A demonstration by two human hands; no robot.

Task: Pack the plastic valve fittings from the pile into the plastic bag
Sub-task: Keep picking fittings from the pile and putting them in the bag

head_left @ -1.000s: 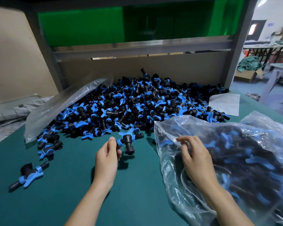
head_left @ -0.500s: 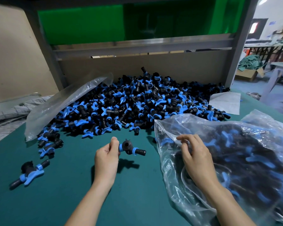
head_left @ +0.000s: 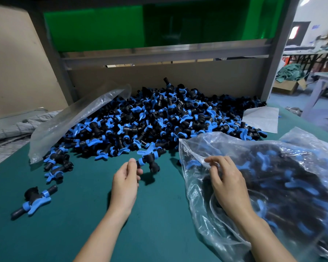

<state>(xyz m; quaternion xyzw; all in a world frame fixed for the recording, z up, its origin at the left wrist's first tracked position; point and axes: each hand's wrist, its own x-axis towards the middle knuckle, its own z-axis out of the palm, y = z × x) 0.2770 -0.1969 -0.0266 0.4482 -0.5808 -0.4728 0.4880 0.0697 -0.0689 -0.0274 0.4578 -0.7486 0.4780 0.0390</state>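
Since half a second ago the fitting (head_left: 147, 160) has turned in the left hand (head_left: 125, 179): its blue handle now points up and away, and one black port hangs down. Thumb and fingertips pinch it by one end, holding it above the mat (head_left: 64, 233), just in front of the pile (head_left: 159, 120) and left of the bag's mouth. The right hand (head_left: 228, 183) has stayed where it was, its curled fingers pinching the rim of the bag (head_left: 225, 142), which lies on the mat with many fittings inside. A second bag (head_left: 70, 118) drapes over the pile's left side. A stray fitting (head_left: 34, 201) lies alone on the mat, well to the left.
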